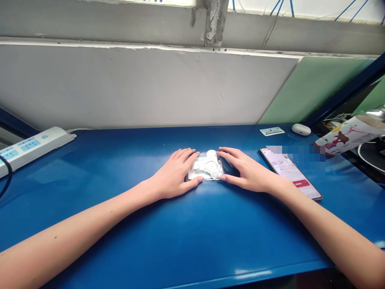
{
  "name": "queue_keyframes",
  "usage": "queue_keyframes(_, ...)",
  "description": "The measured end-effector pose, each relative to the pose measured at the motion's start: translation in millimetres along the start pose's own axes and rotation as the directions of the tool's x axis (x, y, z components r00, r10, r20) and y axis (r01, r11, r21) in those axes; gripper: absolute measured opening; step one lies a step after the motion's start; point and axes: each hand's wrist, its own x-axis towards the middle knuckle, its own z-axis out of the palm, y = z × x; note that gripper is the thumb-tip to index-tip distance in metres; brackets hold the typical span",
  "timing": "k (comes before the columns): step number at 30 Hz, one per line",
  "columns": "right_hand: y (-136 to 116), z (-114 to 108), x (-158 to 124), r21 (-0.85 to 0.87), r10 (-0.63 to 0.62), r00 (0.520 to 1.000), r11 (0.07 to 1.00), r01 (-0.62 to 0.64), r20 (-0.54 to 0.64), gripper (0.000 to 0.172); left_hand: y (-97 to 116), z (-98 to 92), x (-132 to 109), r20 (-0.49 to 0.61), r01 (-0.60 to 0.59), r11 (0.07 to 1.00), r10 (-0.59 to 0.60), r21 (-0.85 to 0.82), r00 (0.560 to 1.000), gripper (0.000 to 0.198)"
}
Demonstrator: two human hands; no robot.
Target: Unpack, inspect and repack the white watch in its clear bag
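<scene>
A small clear plastic packet (197, 174) lies on the blue table, with white round parts (212, 165) showing inside or on it; I cannot tell which. My left hand (174, 172) rests at its left side, fingers stretched and thumb apart, covering part of that edge. On the other side, my right hand (245, 168) has its fingers and thumb spread around the right edge, with the thumb tip at the near corner. Both hands are open and touch or nearly touch the packet.
A phone (290, 172) showing a timer lies beside my right wrist. Behind it are a card (272, 131) and a white earbud case (301, 129). A printed cup (351, 134) leans at the far right. At the left is a white power strip (39, 146) with a dark cable.
</scene>
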Motion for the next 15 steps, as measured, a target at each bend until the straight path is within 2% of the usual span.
queue_keyframes(7, 2.9, -2.7, -0.3, -0.003, 0.095, 0.994, 0.995, -0.095, 0.053, 0.075, 1.4, -1.0, 0.9, -0.01, 0.049, 0.999, -0.049, -0.005, 0.999, 0.074)
queue_keyframes(15, 3.8, -8.4, -0.9, -0.005, 0.112, 0.992, 0.994, -0.111, 0.059, 0.075, 0.8, 0.7, 0.2, -0.025, 0.075, 0.997, -0.075, -0.005, 0.997, 0.078)
